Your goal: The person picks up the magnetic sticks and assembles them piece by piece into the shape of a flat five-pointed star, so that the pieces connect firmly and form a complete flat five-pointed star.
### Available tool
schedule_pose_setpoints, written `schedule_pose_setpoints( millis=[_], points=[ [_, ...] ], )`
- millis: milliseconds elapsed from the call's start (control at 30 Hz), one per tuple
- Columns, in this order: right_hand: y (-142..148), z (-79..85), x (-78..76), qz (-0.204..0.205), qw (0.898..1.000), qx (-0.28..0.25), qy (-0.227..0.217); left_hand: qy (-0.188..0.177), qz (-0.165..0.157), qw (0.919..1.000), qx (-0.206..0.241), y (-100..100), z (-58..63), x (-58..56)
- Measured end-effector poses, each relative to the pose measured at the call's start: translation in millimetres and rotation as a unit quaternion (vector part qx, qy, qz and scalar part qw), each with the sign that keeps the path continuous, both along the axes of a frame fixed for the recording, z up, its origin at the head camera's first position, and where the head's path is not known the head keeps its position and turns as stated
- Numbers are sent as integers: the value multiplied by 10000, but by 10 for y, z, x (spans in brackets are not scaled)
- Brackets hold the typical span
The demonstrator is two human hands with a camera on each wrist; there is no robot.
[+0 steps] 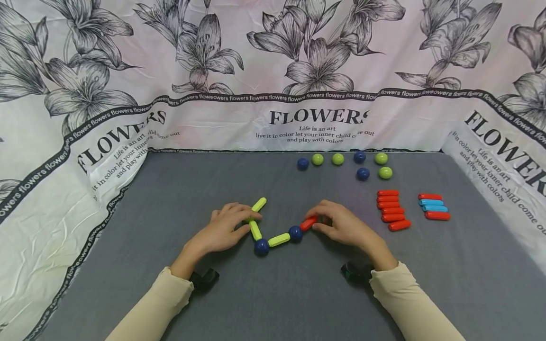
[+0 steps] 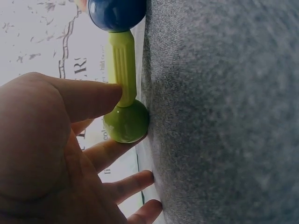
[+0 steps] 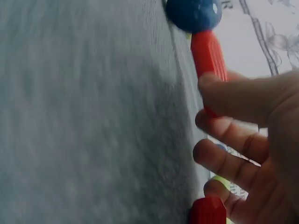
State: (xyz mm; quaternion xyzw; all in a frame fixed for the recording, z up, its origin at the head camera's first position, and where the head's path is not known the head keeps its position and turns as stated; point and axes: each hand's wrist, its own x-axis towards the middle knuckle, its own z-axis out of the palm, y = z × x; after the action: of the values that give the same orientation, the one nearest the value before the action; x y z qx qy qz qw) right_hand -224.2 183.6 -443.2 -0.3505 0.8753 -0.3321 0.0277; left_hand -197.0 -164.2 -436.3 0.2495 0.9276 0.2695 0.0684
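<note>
A chain of plastic building rods and balls lies in front of me. My left hand (image 1: 228,226) holds its left part, thumb and fingers pinching a yellow-green rod (image 2: 122,63) by a green ball (image 2: 126,122). A further yellow-green rod (image 1: 259,204) points away beyond these fingers. The held rod meets a blue ball (image 1: 261,247), followed by another yellow-green rod (image 1: 279,240) and a second blue ball (image 1: 295,233). Between thumb and fingers, my right hand (image 1: 341,223) pinches a red rod (image 3: 208,56), its far end touching that second ball.
Several blue balls (image 1: 363,174) and green balls (image 1: 385,173) sit along the back of the grey cloth (image 1: 273,298). To the right are a column of red rods (image 1: 390,205) and a smaller group with blue rods (image 1: 434,208). A flower-printed sheet (image 1: 239,123) borders the cloth.
</note>
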Motion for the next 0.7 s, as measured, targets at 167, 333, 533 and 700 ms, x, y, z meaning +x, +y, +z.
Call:
schedule_pose_setpoints(
  millis=[167, 333, 533, 700],
  points=[
    [-65, -44, 21, -123, 9997, -46, 183, -21, -56, 10000, 26, -2, 4, 4],
    [-93, -66, 16, -57, 9996, -149, 254, -20, -49, 10000, 34, 0, 8, 4],
    [-132, -57, 37, 60, 9997, -74, 231, 0, -38, 10000, 8, 3, 9, 4],
    [-141, -67, 41, 21, 9999, 26, 130, -2, -67, 10000, 10, 10, 11, 8]
  ],
)
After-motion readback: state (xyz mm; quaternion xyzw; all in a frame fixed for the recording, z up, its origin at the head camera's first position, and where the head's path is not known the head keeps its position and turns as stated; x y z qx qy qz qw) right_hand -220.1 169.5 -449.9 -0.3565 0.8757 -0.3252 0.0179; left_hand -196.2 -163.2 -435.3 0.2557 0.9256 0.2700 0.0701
